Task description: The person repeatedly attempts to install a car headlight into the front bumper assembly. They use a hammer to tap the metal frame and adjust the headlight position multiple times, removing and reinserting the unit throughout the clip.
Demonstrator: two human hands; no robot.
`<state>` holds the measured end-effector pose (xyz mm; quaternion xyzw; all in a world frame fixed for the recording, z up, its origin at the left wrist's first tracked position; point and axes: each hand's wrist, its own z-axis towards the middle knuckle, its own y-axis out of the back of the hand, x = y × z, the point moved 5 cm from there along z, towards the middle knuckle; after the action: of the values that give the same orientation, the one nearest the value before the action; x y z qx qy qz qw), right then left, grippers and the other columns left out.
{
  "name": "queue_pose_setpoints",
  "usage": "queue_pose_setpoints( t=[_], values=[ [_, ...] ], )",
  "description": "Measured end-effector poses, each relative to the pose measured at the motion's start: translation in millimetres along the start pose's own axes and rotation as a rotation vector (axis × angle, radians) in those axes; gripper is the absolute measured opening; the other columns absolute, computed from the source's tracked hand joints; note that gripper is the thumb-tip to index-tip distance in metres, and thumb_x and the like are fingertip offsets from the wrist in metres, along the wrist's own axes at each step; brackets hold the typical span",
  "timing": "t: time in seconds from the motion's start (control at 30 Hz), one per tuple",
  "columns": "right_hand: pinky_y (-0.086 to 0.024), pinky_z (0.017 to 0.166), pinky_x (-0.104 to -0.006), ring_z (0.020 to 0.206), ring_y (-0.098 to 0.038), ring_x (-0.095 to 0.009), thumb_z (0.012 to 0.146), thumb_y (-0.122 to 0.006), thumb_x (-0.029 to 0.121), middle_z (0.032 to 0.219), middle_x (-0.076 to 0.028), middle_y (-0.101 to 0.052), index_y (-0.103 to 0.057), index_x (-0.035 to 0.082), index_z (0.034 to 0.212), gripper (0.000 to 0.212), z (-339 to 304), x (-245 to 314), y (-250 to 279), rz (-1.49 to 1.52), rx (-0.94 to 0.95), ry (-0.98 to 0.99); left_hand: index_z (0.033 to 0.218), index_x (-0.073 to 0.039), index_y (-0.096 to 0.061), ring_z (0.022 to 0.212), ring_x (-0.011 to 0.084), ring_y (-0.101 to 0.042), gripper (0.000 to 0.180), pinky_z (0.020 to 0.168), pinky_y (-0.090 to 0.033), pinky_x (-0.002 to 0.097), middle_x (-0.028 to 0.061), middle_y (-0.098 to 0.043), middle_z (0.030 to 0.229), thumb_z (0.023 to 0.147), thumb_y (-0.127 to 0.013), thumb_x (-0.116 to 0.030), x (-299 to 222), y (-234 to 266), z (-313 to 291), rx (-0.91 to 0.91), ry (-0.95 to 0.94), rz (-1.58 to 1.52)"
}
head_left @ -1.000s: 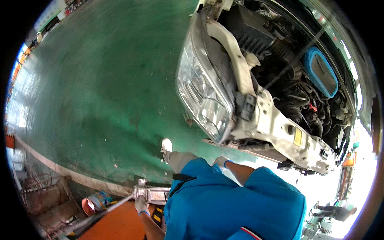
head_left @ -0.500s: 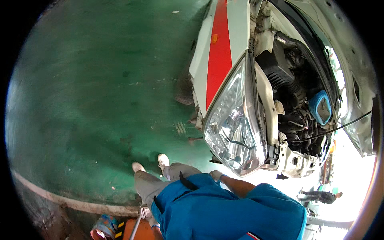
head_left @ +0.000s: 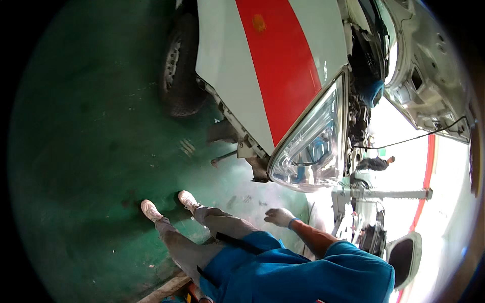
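Note:
My right hand (head_left: 278,217), in a white glove with a blue band at the wrist, hangs beside my thigh. Its fingers are loosely bent and somewhat apart, and I see nothing in them. The nearest thing is the clear headlight (head_left: 310,154) of a white vehicle, a little beyond the hand and not touched by it. Above the headlight runs a white fender (head_left: 222,55) with a broad red stripe (head_left: 278,65). My left hand does not show; the lower edge and my blue shirt (head_left: 283,272) cut off that side.
The raised hood (head_left: 429,65) stands at the right, with a thin prop rod (head_left: 409,139). A front wheel (head_left: 179,65) is at the upper left of the green floor (head_left: 91,151). A bracket (head_left: 225,157) sticks out below the fender. Another person (head_left: 374,163) is farther off.
My view has turned and shifted; the wheel now shows and less of the engine bay does. My right hand is now farther from the headlight. The metal rod at lower left has gone from view.

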<state>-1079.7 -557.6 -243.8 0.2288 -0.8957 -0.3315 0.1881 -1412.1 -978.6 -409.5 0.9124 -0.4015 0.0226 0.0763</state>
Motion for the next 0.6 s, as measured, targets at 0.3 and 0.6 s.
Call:
queue_pose_setpoints(
  t=[0.3, 0.6],
  values=[
    [-0.060, 0.081, -0.0361, 0.089, -0.075, -0.025, 0.089, -0.073, 0.004, 0.098, -0.017, -0.073, -0.054, -0.001, 0.142, 0.056, 20, 244, 343, 0.298, -0.640, -0.194, 0.133, -0.001, -0.057, 0.097, 0.0265, -0.058, 0.036, 0.082, -0.046, 0.0441, 0.0095, -0.065, 0.109, 0.104, -0.056, -0.021, -29, 76, 2, -0.003, 0.110, 0.229],
    [-0.060, 0.080, -0.0365, 0.090, -0.074, -0.026, 0.088, -0.069, 0.002, 0.102, -0.020, -0.072, -0.016, 0.005, 0.163, 0.092, 38, 231, 334, 0.337, -0.750, -0.426, 0.138, 0.003, -0.058, 0.105, 0.0305, -0.058, 0.042, 0.089, -0.046, 0.0473, 0.0129, -0.066, 0.117, 0.107, -0.054, -0.025, -37, 116, 2, -0.040, 0.159, 0.248]
  ],
)
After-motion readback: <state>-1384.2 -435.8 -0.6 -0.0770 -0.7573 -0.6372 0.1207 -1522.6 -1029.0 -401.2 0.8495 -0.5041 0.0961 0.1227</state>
